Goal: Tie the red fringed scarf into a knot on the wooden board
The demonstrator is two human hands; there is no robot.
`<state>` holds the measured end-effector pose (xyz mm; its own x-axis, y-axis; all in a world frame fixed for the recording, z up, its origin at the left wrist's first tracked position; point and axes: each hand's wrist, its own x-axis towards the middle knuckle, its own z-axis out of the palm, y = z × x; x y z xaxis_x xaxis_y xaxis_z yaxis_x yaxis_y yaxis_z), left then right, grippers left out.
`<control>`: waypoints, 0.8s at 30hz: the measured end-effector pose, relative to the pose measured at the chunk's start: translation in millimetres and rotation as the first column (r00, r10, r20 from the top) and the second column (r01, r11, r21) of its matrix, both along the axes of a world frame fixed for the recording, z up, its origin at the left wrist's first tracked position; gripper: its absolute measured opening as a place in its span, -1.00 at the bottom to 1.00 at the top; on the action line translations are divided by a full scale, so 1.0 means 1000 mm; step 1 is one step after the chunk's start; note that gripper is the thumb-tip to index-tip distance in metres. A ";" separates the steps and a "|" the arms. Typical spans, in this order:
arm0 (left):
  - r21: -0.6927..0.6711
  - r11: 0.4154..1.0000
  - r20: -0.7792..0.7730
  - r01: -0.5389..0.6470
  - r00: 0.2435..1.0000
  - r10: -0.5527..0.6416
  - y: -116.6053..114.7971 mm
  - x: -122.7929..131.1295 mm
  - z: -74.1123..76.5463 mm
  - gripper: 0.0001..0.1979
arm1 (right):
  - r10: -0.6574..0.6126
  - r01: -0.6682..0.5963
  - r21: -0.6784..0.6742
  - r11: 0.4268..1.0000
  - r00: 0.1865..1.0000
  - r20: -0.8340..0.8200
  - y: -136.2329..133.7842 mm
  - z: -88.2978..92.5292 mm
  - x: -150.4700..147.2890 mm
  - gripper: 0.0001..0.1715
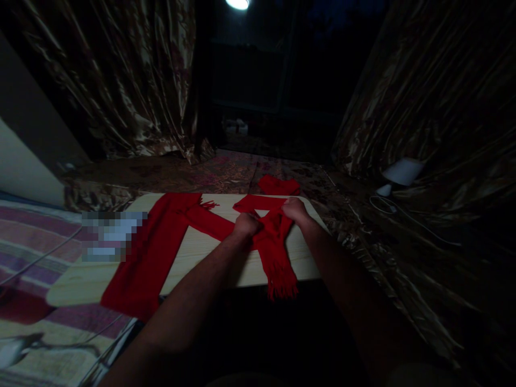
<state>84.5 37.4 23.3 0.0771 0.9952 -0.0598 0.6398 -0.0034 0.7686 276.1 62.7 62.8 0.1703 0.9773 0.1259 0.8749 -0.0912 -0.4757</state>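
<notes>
Scarf [266, 231] | both hands gripping | second scarf [153, 252] left | board [201, 250] beneath

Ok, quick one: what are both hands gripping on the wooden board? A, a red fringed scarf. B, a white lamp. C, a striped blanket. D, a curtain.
A: the left hand and the right hand are both closed on the red fringed scarf, which lies across the wooden board.
</notes>
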 end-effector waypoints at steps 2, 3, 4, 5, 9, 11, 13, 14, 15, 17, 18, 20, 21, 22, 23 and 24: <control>0.003 1.000 0.018 -0.010 1.000 0.010 0.000 0.002 -0.003 -0.93 | 0.038 -0.036 -0.023 0.999 0.994 0.100 -0.002 0.000 -0.001 -0.69; 0.007 1.000 0.027 -0.011 1.000 0.011 -0.001 0.002 -0.005 -0.91 | 0.090 -0.089 -0.013 0.996 0.986 0.140 -0.003 0.000 -0.003 -0.65; 0.011 1.000 0.036 -0.010 0.999 0.010 -0.001 0.003 -0.006 -0.90 | 0.163 -0.167 0.005 0.986 0.969 0.185 -0.003 0.000 -0.006 -0.60; 0.017 1.000 0.044 -0.007 0.999 0.006 -0.001 0.004 -0.006 -0.88 | 0.235 -0.244 0.015 0.970 0.945 0.228 -0.003 -0.001 -0.010 -0.55; 0.037 0.999 0.066 0.000 0.998 -0.003 -0.002 0.005 -0.006 -0.89 | 0.476 -0.441 -0.182 0.879 0.821 0.315 -0.001 -0.004 -0.024 -0.53; 0.037 0.999 0.066 0.000 0.998 -0.002 -0.004 0.004 -0.006 -0.92 | 0.536 -0.459 -0.287 0.841 0.782 0.319 0.001 -0.005 -0.030 -0.62; 0.029 1.000 0.067 0.003 0.998 -0.005 -0.005 0.003 -0.005 -0.94 | 0.529 -0.456 -0.276 0.846 0.782 0.329 0.001 -0.003 -0.033 -0.76; 0.021 1.000 0.072 0.005 0.997 -0.006 -0.006 0.002 -0.005 -0.94 | 0.509 -0.453 -0.234 0.860 0.797 0.326 0.001 -0.001 -0.033 -0.82; 0.012 1.000 0.077 0.005 0.997 -0.006 -0.007 0.002 -0.005 -0.93 | 0.487 -0.453 -0.178 0.873 0.817 0.310 0.001 0.000 -0.033 -0.85; -0.005 1.000 0.088 -0.001 0.996 0.001 -0.007 0.000 -0.005 -0.92 | 0.457 -0.458 -0.053 0.887 0.859 0.229 0.001 0.000 -0.030 -0.86; -0.010 1.000 0.092 -0.005 0.996 0.006 -0.007 -0.001 -0.004 -0.92 | 0.444 -0.451 0.007 0.893 0.881 0.164 0.002 -0.001 -0.027 -0.86; -0.009 1.000 0.094 -0.011 0.995 0.012 -0.006 -0.002 -0.003 -0.91 | 0.389 -0.386 0.103 0.917 0.921 -0.005 0.004 -0.005 -0.022 -0.86; -0.006 1.000 0.095 -0.009 0.995 0.009 -0.005 -0.002 -0.002 -0.91 | 0.344 -0.330 0.128 0.935 0.933 -0.108 0.005 -0.007 -0.019 -0.86; -0.003 1.000 0.095 -0.006 0.995 0.006 -0.004 -0.002 -0.002 -0.91 | 0.291 -0.266 0.137 0.954 0.930 -0.224 0.007 -0.009 -0.016 -0.86; -0.001 1.000 0.095 -0.002 0.996 0.002 -0.003 -0.002 -0.001 -0.91 | 0.234 -0.198 0.137 0.971 0.908 -0.347 0.008 -0.011 -0.014 -0.87; 0.001 1.000 0.095 0.003 0.995 -0.003 -0.002 -0.003 -0.001 -0.91 | 0.182 -0.134 0.135 0.982 0.864 -0.469 0.009 -0.012 -0.012 -0.87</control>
